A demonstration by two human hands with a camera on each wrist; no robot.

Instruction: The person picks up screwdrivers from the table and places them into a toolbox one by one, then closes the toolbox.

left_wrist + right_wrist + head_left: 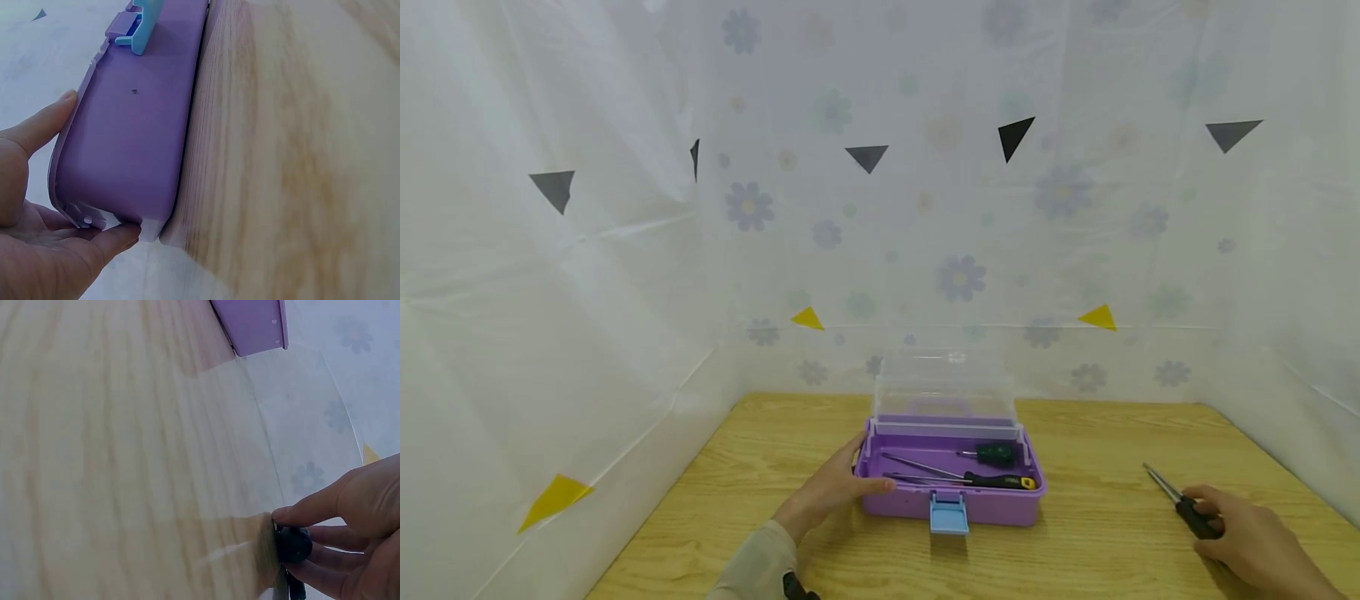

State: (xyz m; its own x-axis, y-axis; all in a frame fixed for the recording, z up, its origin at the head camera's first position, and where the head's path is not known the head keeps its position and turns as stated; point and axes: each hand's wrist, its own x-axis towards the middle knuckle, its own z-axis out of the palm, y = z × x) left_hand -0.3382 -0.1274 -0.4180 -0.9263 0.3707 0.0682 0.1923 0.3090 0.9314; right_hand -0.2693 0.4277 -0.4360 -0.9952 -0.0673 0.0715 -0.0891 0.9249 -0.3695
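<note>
A purple toolbox (910, 502) stands on the wooden table, its clear lid (945, 387) raised at the back and its light-blue latch (949, 514) hanging at the front. Inside lie a long screwdriver (1000, 481) with a black and yellow handle, a stubby dark green screwdriver (995, 453) and another thin shaft. My left hand (838, 487) holds the box's left end, thumb at the front rim and fingers against the end wall. Off to the right, my right hand (1251, 529) grips needle-nose pliers (1165, 485) by their black handles, close over the table, tips pointing away and leftward.
The pale wooden table (1090, 550) reaches back to white plastic sheeting (925, 250) printed with flowers. More sheeting closes off the left and right sides. Black and yellow triangles are stuck on it.
</note>
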